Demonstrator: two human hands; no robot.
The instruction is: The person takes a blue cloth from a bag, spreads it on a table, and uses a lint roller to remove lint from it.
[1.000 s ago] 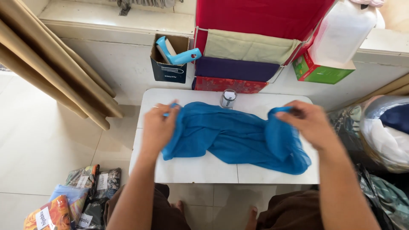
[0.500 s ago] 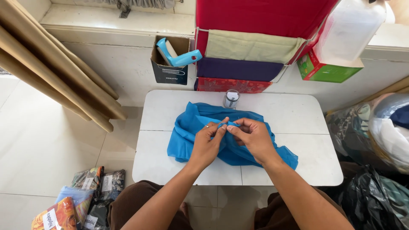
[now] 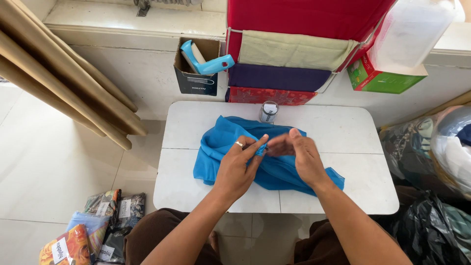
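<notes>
I see my left hand (image 3: 237,169) and my right hand (image 3: 300,156) meeting over the middle of the white rectangular folding surface (image 3: 343,128). Both sets of fingers are pinched nearly closed on a small gathered bit of the thin bright blue fabric cloth (image 3: 223,142), right where the two hands come together; the left thumb and forefinger clamp one side of the fold, and the right fingertips grip it from the other side. A ring sits on one finger of my left hand. The rest of the cloth lies crumpled on the surface beneath my hands, spreading from the left half towards the near right, with one corner trailing out past my right wrist.

Just beyond the cloth, near the far edge of the surface, stands a small clear round jar with a label (image 3: 268,112), close to the fabric; I cannot tell whether they touch. Behind that hangs a red fabric organiser with cream and purple pockets (image 3: 294,54). To its left a black open cardboard box (image 3: 197,78) holds a light blue plastic handheld tool (image 3: 203,61). On the floor at lower left lie several packaged patterned fabrics (image 3: 93,225).
</notes>
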